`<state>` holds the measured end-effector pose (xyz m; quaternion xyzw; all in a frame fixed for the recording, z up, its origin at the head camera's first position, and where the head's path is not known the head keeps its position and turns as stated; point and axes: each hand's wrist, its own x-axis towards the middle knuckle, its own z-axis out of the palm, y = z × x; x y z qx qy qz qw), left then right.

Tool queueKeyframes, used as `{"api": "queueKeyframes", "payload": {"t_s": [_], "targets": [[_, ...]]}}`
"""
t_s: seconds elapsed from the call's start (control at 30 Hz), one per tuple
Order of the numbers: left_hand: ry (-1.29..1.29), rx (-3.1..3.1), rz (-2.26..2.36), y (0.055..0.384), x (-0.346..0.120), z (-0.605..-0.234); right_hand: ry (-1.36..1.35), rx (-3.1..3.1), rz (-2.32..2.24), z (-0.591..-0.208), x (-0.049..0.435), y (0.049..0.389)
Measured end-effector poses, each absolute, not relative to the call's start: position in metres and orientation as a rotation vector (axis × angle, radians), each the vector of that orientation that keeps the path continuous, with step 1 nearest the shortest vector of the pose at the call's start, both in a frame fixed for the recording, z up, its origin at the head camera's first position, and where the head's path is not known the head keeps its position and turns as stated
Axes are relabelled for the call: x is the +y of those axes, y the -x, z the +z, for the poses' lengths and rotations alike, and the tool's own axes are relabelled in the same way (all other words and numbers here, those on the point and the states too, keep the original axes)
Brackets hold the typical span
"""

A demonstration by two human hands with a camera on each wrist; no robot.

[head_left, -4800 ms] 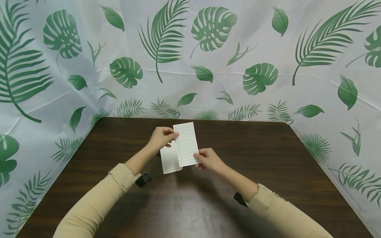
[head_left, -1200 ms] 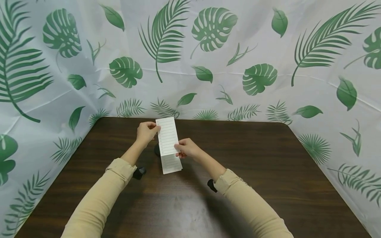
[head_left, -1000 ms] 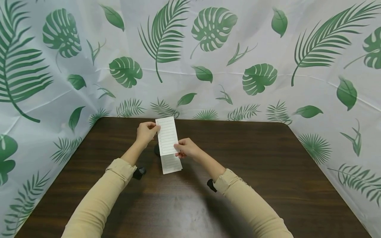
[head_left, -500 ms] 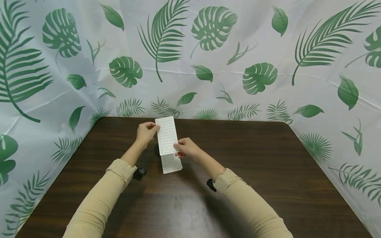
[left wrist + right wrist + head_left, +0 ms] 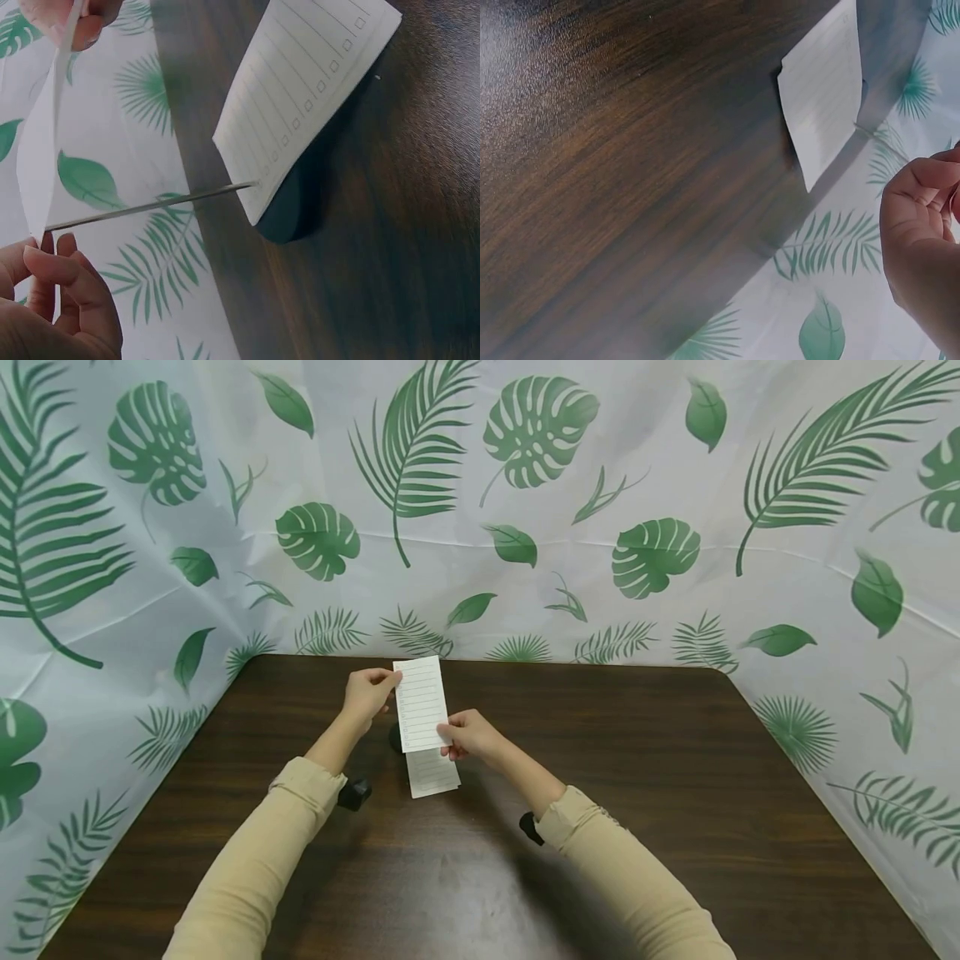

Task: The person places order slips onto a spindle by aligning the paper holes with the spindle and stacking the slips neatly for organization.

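Observation:
In the head view my left hand pinches the upper left edge of a lined checklist sheet. My right hand pinches its lower right edge. Below it, several similar sheets are stuck on a paper spike, whose dark base partly shows. From the left wrist view, the thin metal spike rises out of the lower sheets, and its tip is right at the held sheet, close to my left fingertips. In the right wrist view the held sheet is out of sight.
The paper spike stands on a dark wooden table, left of centre towards the back. A white curtain with green leaves hangs behind and along both sides. Black wrist cameras sit by both cuffs.
Since the oldest frame, both hands have carried the sheet left, over the spike and the sheets on it. In the last second it has hardly moved, and the left thumb has shifted slightly upward.

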<state>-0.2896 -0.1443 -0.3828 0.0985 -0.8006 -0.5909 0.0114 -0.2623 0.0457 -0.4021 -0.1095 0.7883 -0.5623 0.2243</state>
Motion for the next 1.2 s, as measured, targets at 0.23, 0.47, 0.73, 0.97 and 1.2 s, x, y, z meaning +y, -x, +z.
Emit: {"api": "queueKeyframes", "payload": {"t_s": [0.23,0.47,0.73,0.97,1.2], "targets": [[-0.348,-2.526,-1.801,0.291,-0.143,-0.390,0.279,2.201,-1.517,-0.409,0.045,0.259],[-0.393,-2.573,-1.807,0.294,-0.146,-0.404,0.249,2.212,-1.479,-0.415,0.044,0.259],[-0.410,-2.572,-1.748,0.294,-0.145,-0.421,0.250,2.235,-1.411,-0.426,0.045,0.259],[-0.483,-2.605,-1.616,0.296,-0.139,-0.435,0.281,2.206,-1.317,-0.430,0.049,0.259],[-0.521,-2.618,-1.569,0.298,-0.135,-0.441,0.319,2.118,-1.249,-0.438,0.052,0.262]]}}
